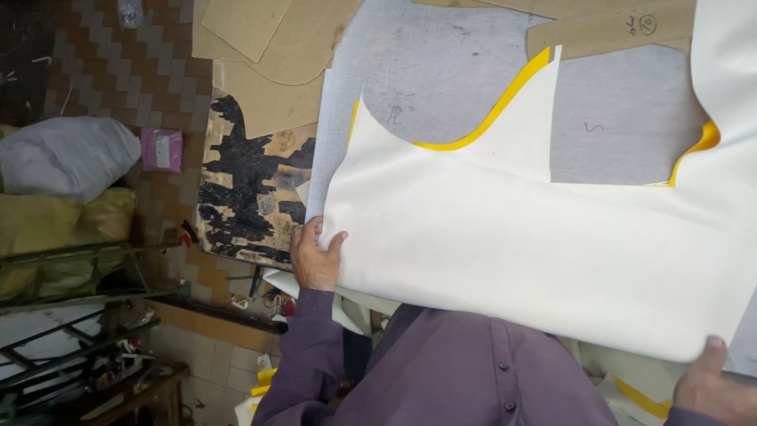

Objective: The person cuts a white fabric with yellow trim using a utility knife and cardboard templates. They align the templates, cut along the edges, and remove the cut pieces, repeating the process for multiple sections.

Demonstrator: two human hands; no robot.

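We are looking down at a large white sheet (505,237), smooth and stiff-looking, with a bright yellow underside that is showing as a thin line along its cut edges. Its far edge is cut into shapes: a curved scoop with a pointed tip beside it, then a straight-sided notch, and beyond the notch the sheet is rising up and out of view. The sheet is lying over a grey table (441,71) and is overhanging the table's near edge, above our purple shirt (441,371).

Our left hand (314,256) is gripping the sheet's near-left corner: the fingers are curling over the top of the edge and the thumb is pressing on the white face, so the hand is closing around the sheet in a pinch. Our right hand (714,386) is holding the sheet's near-right corner, the thumb lying on top of the white surface; the other fingers are hidden under the sheet, so we cannot tell how they are set.

Left of the sheet, a brown board (252,189) blotched with black is lying at the table's edge, just beyond our left hand. Tan card patterns (276,47) are lying beyond the sheet, on the far part of the table. Further left of the sheet, down on the tiled floor, white and yellow sacks (67,181) are piling against a metal rack (71,315), with a small pink packet (162,150) beside them.
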